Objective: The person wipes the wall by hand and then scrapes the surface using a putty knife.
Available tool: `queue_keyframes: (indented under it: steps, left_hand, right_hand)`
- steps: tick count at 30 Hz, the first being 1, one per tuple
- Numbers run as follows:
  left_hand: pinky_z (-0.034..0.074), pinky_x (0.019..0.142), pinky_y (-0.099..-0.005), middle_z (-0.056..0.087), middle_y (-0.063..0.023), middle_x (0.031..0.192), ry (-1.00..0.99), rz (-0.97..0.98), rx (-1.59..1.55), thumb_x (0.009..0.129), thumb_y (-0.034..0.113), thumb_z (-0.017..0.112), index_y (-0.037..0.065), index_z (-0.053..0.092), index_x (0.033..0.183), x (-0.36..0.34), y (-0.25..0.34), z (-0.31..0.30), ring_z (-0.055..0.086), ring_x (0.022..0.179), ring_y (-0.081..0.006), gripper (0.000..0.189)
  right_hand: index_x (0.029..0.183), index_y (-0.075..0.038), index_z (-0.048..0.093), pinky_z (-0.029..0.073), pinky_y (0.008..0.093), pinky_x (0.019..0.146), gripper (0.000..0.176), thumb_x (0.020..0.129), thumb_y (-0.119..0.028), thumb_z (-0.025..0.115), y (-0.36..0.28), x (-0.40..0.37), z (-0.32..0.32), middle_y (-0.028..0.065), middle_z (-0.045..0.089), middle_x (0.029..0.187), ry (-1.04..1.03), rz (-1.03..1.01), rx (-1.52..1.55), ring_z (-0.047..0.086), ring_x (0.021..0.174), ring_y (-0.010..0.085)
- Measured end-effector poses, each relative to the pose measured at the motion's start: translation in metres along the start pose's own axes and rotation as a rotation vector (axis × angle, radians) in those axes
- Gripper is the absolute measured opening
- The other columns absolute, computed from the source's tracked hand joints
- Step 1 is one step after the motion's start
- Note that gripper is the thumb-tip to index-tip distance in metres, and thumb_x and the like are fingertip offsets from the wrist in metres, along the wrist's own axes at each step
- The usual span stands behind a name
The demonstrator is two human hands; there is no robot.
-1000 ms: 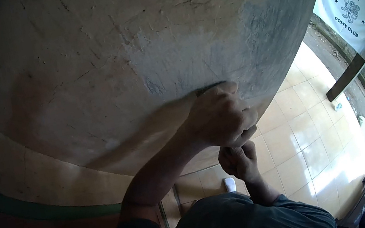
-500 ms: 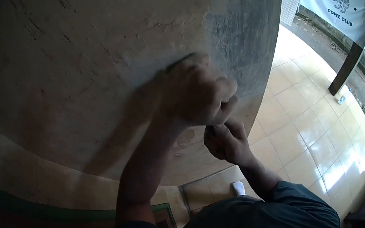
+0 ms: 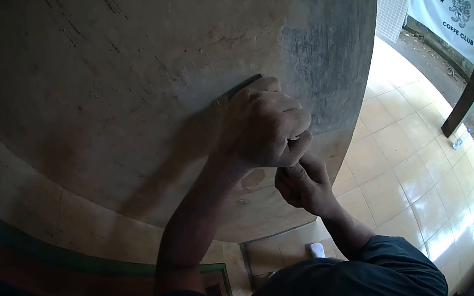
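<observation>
My left hand [image 3: 267, 121] is closed in front of a worn, scratched wall [image 3: 128, 59]. Past its upper fingers sticks out the thin dark edge of a flat tool [image 3: 251, 81], close against the wall; its kind does not show clearly. Just below, my right hand [image 3: 307, 186] is closed too, fingers curled right under the left one. Whatever lies inside the right fist is hidden; it may be the lower end of the same tool. Around the dark edge the wall looks paler, and to its right is a rough grey-blue patch [image 3: 323, 64].
The wall ends on the right, above a glossy tiled floor [image 3: 388, 151]. Beyond are a slanting post [image 3: 464, 102] and a white coffee club banner [image 3: 453, 8]. A green-edged ledge [image 3: 80, 259] runs along the lower left. A white object [image 3: 317, 250] shows on the floor below.
The view has shifted slightly, so the wall and floor sit further right. My left hand was blurred by motion and is now sharper. Both hands stay closed, at nearly the same wall spot.
</observation>
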State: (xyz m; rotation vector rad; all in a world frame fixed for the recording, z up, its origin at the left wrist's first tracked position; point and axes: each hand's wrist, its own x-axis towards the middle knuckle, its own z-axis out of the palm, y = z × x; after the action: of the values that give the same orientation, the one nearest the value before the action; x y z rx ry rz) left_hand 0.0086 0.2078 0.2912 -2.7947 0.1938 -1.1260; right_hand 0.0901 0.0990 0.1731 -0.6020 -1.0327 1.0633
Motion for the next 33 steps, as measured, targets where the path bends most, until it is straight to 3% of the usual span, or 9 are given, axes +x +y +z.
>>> queue_keyframes:
  steps: [5, 7, 9, 11, 16, 19, 23, 26, 33]
  left_hand:
    - [0.046, 0.064, -0.0359, 0.049, -0.0047, 0.051, 0.136, -0.018, -0.189, 0.061, 0.012, 0.064, 0.012, 0.045, 0.051, -0.017, 0.016, 0.053, 0.051, 0.048, -0.0186, 0.021]
    - [0.041, 0.053, -0.0339, 0.037, -0.0043, 0.048, 0.306, 0.089, -0.25, 0.057, 0.003, 0.056, 0.008, 0.039, 0.05, 0.007, 0.017, 0.056, 0.04, 0.045, -0.0208, 0.019]
    - [0.043, 0.057, -0.0343, 0.043, -0.0049, 0.05, 0.329, 0.065, -0.125, 0.059, 0.006, 0.06, 0.01, 0.042, 0.051, 0.02, 0.01, 0.033, 0.047, 0.048, -0.0201, 0.02]
    - [0.045, 0.06, -0.036, 0.048, -0.0055, 0.05, 0.362, 0.046, 0.017, 0.062, 0.008, 0.063, 0.011, 0.045, 0.053, 0.021, -0.003, 0.007, 0.052, 0.05, -0.0197, 0.02]
    - [0.037, 0.05, -0.0359, 0.04, -0.0059, 0.051, 0.367, 0.073, -0.19, 0.058, 0.002, 0.055, 0.007, 0.041, 0.054, 0.032, 0.006, 0.018, 0.044, 0.048, -0.0209, 0.015]
    - [0.043, 0.056, -0.0345, 0.047, -0.0058, 0.053, 0.232, 0.063, -0.287, 0.059, 0.007, 0.06, 0.009, 0.044, 0.053, 0.022, 0.019, 0.057, 0.051, 0.053, -0.0217, 0.017]
    - [0.046, 0.058, -0.0357, 0.048, -0.0067, 0.049, 0.033, 0.084, -0.179, 0.061, 0.011, 0.063, 0.01, 0.046, 0.051, 0.016, 0.01, 0.03, 0.051, 0.047, -0.0233, 0.019]
    - [0.045, 0.052, -0.0391, 0.049, -0.0076, 0.046, -0.043, 0.045, -0.164, 0.061, 0.011, 0.062, 0.01, 0.044, 0.047, 0.043, -0.003, -0.013, 0.049, 0.042, -0.025, 0.023]
    - [0.04, 0.051, -0.0373, 0.045, -0.007, 0.05, 0.087, -0.128, -0.243, 0.061, 0.004, 0.057, 0.008, 0.045, 0.054, -0.022, 0.041, 0.047, 0.046, 0.048, -0.0252, 0.014]
  right_hand:
    - [0.135, 0.001, 0.043, 0.033, 0.0179, 0.047, 0.041, 0.098, -0.016, 0.045, -0.028, -0.045, -0.031, -0.0024, 0.051, 0.065, 0.106, 0.191, -0.169, 0.042, 0.052, 0.0025]
    - [0.105, 0.005, 0.056, 0.028, 0.0186, 0.04, 0.027, 0.098, -0.018, 0.046, -0.06, -0.035, -0.035, -0.0029, 0.045, 0.06, 0.151, 0.083, -0.332, 0.039, 0.044, 0.0024]
    - [0.12, 0.0, 0.059, 0.039, 0.0199, 0.047, 0.032, 0.097, -0.021, 0.05, -0.097, -0.01, -0.033, 0.0006, 0.056, 0.065, 0.085, 0.191, -0.555, 0.046, 0.052, 0.0028]
    - [0.119, -0.003, 0.06, 0.039, 0.0209, 0.046, 0.031, 0.096, -0.021, 0.053, -0.098, 0.019, -0.022, 0.0006, 0.056, 0.064, -0.023, 0.071, -0.631, 0.047, 0.051, 0.0027]
    - [0.123, -0.002, 0.058, 0.037, 0.019, 0.043, 0.031, 0.095, -0.015, 0.051, -0.116, -0.001, -0.018, 0.002, 0.058, 0.063, 0.097, 0.127, -0.585, 0.048, 0.049, 0.0029]
    - [0.122, 0.001, 0.058, 0.033, 0.0193, 0.038, 0.031, 0.095, -0.014, 0.051, -0.092, -0.035, -0.027, 0.0032, 0.056, 0.06, 0.291, 0.179, -0.484, 0.044, 0.043, 0.0023]
    - [0.108, 0.001, 0.06, 0.028, 0.0186, 0.037, 0.025, 0.096, -0.019, 0.051, -0.053, -0.026, -0.018, 0.0015, 0.052, 0.061, 0.223, 0.117, -0.168, 0.042, 0.043, 0.0024]
    - [0.13, -0.005, 0.051, 0.03, 0.0178, 0.039, 0.036, 0.098, -0.022, 0.051, -0.055, -0.002, 0.009, 0.0009, 0.053, 0.064, 0.144, -0.001, -0.023, 0.041, 0.044, 0.0026]
    - [0.134, -0.005, 0.048, 0.038, 0.0184, 0.046, 0.043, 0.093, -0.012, 0.054, -0.063, -0.065, -0.015, 0.0004, 0.057, 0.069, 0.143, 0.239, -0.248, 0.047, 0.052, 0.0024]
